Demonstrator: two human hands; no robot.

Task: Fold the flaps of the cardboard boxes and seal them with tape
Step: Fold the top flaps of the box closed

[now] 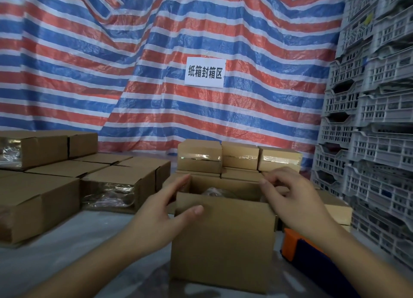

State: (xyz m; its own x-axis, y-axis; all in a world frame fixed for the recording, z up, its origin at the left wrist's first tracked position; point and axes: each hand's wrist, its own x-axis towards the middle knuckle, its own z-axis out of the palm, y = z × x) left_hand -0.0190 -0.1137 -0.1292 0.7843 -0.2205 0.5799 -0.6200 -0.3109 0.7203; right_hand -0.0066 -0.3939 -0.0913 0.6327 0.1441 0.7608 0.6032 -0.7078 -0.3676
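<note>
An open brown cardboard box (223, 242) stands on the table right in front of me, its near flap upright, with something shiny and clear inside. My left hand (163, 212) lies against the box's left side, fingers straight, thumb across the near flap. At the right top edge my right hand (288, 197) curls its fingers over the right flap. An orange and dark blue tape dispenser (301, 250) lies on the table just right of the box, partly hidden by my right forearm.
Sealed taped boxes (239, 157) are stacked behind the open box. More boxes (51, 181) fill the table's left side. Grey plastic crates (375, 130) tower at the right. A striped tarp with a white paper sign (204, 72) hangs behind.
</note>
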